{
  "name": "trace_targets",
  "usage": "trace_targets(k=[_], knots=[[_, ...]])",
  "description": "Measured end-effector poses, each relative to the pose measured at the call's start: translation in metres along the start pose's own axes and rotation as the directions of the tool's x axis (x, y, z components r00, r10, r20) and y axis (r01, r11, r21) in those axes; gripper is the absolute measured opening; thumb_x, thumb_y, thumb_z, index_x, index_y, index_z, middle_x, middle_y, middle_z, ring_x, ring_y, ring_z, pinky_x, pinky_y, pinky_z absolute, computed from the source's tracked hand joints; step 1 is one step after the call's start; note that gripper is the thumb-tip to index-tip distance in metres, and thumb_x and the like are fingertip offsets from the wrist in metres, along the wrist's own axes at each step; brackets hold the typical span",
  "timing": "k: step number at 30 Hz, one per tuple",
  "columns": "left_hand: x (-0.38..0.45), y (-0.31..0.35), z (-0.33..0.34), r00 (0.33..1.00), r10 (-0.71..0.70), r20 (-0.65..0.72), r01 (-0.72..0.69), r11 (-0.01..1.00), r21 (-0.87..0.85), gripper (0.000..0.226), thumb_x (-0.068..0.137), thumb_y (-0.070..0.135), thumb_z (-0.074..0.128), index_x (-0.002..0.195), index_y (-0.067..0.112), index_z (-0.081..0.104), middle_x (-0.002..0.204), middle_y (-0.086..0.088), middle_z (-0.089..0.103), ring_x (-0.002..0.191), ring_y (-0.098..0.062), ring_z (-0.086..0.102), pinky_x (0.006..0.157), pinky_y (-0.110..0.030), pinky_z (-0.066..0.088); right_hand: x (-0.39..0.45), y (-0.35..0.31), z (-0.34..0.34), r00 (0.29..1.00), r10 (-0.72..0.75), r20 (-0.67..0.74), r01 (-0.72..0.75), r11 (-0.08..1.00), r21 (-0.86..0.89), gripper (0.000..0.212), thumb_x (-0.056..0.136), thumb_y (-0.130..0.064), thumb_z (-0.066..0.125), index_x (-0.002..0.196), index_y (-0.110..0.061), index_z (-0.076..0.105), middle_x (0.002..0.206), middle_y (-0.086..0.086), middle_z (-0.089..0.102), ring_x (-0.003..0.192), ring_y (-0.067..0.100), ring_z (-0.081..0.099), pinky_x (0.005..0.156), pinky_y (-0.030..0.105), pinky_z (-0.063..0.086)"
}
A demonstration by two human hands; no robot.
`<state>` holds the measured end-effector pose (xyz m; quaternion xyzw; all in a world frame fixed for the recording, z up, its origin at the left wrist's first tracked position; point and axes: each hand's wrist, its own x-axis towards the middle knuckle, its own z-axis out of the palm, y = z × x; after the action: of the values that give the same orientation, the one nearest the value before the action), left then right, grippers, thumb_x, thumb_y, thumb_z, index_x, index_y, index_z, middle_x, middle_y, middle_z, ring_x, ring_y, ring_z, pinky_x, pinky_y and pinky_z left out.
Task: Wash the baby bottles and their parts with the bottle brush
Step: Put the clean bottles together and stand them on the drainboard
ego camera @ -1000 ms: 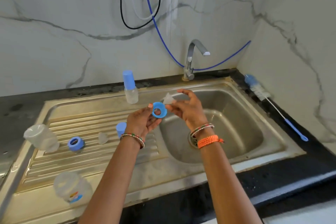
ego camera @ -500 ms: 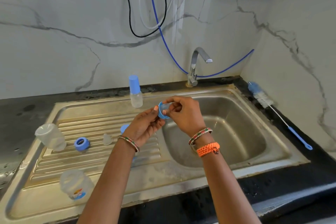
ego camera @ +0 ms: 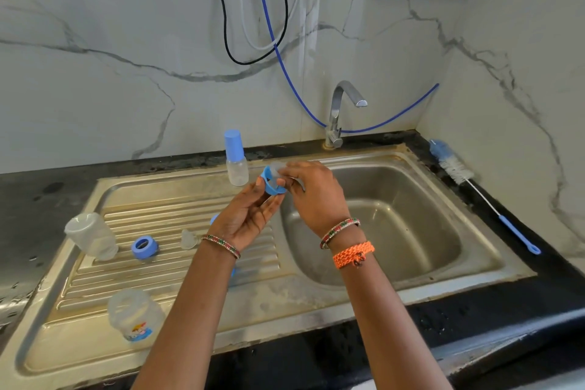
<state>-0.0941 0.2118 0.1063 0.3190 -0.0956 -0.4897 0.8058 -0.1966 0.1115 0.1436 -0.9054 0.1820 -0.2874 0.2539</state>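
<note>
Slippage is my main worry here: I pinch a blue ring (ego camera: 272, 185) in the fingertips of my left hand (ego camera: 245, 218), held up over the near edge of the basin (ego camera: 380, 231), and my right hand (ego camera: 316, 191) curls its fingers round a clear teat (ego camera: 276, 167) at the ring's mouth. Both pieces look small and smooth, and if either slides out of my fingers it probably drops into the basin and rolls toward the drain. Twisting the soft teat too hard could also pop it sideways out of the ring. I cannot tell whether the teat is seated in the ring or only touching it, since my fingers cover the join.

The bottle brush (ego camera: 474, 187) lies on the dark counter to the right of the sink, well apart from both hands, so I judge the scrubbing is not under way at this moment.

Counting what I see: one small bottle with a blue cap (ego camera: 235, 161) stands upright at the back of the drainboard (ego camera: 177, 215). Two wider clear bottles lie on the drainboard, one at its left (ego camera: 91, 236) and one near the front with a printed label (ego camera: 134, 315). Two blue rings, the one I hold and one lying flat (ego camera: 144, 247). Two clear teats, mine and one on the ridges (ego camera: 188, 239). A bit of blue shows behind my left wrist; I cannot tell what it is. One tap (ego camera: 340, 111), one brush.
</note>
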Motion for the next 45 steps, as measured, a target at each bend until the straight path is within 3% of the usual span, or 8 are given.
trace_targets(k=[6,11,20,22,24,28,33,45], knots=[[0.002,-0.001,-0.001,1.000,-0.014,0.019,0.016,0.993,-0.114,0.065,0.030,0.016,0.097,0.090,0.003,0.076,0.103,-0.017,0.070,0.088,-0.021,0.071,0.073,-0.029,0.059,0.004,-0.003,0.014,0.993,0.026,-0.118,0.001,0.975,0.223,0.021,0.088,-0.020,0.065,0.107,-0.014,0.072,0.116,0.002,0.068,0.110,0.015,0.062,0.095,0.037,0.050],[0.003,0.001,-0.007,1.000,-0.027,0.013,0.028,0.995,-0.096,0.082,0.033,0.018,0.098,0.107,0.001,0.066,0.108,-0.020,0.068,0.094,-0.023,0.070,0.082,-0.030,0.057,0.007,0.002,0.016,0.997,-0.009,0.080,0.000,0.994,0.112,0.025,0.093,-0.034,0.055,0.104,-0.020,0.073,0.129,-0.003,0.061,0.120,0.014,0.053,0.100,0.039,0.044],[0.004,-0.005,-0.006,0.999,-0.040,-0.028,0.038,0.997,-0.069,0.041,0.072,0.026,0.075,0.103,0.001,0.067,0.098,-0.016,0.072,0.078,-0.015,0.072,0.060,-0.021,0.058,0.015,-0.002,0.000,0.968,0.160,0.193,-0.244,0.773,0.586,0.039,0.074,-0.013,0.079,0.105,-0.010,0.056,0.090,0.006,0.060,0.076,0.011,0.058,0.067,0.017,0.052],[0.003,-0.008,-0.008,0.999,-0.054,-0.001,0.053,0.993,-0.110,0.052,0.045,0.014,0.093,0.091,0.000,0.074,0.091,-0.015,0.072,0.072,-0.015,0.072,0.056,-0.021,0.057,0.017,-0.004,-0.001,0.967,0.080,0.244,-0.211,0.787,0.580,0.034,0.076,-0.008,0.077,0.107,-0.006,0.063,0.092,0.017,0.065,0.076,0.026,0.061,0.071,0.024,0.053],[0.002,-0.008,-0.009,0.999,-0.042,-0.011,0.041,0.998,-0.045,0.057,0.029,0.012,0.097,0.081,0.002,0.076,0.084,-0.014,0.073,0.069,-0.016,0.072,0.055,-0.021,0.057,0.017,-0.004,0.003,0.971,0.064,0.228,-0.176,0.840,0.513,0.024,0.077,-0.009,0.076,0.100,-0.005,0.069,0.094,0.019,0.069,0.082,0.032,0.064,0.076,0.032,0.054],[0.007,-0.002,0.002,0.974,0.039,-0.222,0.030,0.953,0.301,0.008,0.089,0.005,0.059,0.086,0.003,0.066,0.073,-0.011,0.070,0.059,-0.012,0.068,0.055,-0.021,0.057,0.017,-0.002,0.005,0.975,0.081,0.205,-0.149,0.927,0.343,0.012,0.080,-0.007,0.072,0.092,-0.007,0.071,0.091,0.007,0.071,0.075,0.009,0.058,0.065,0.009,0.045],[0.012,0.009,0.008,0.915,0.333,-0.229,-0.089,0.720,0.688,0.020,0.091,-0.001,0.055,0.074,0.006,0.063,0.051,0.003,0.064,0.048,-0.008,0.062,0.049,-0.019,0.054,0.023,-0.002,0.010,0.967,0.072,0.244,-0.147,0.942,0.302,0.016,0.087,-0.008,0.064,0.101,-0.001,0.065,0.103,0.010,0.067,0.090,0.017,0.061,0.072,0.014,0.046],[0.014,0.019,0.018,0.927,0.288,-0.243,-0.093,0.800,0.592,0.019,0.093,-0.002,0.051,0.081,0.003,0.065,0.061,-0.004,0.069,0.056,-0.015,0.064,0.052,-0.023,0.056,0.028,0.003,0.021,0.943,0.145,0.299,-0.301,0.754,0.584,0.017,0.093,-0.007,0.056,0.106,0.002,0.061,0.104,0.017,0.060,0.085,0.028,0.065,0.064,0.039,0.060]])
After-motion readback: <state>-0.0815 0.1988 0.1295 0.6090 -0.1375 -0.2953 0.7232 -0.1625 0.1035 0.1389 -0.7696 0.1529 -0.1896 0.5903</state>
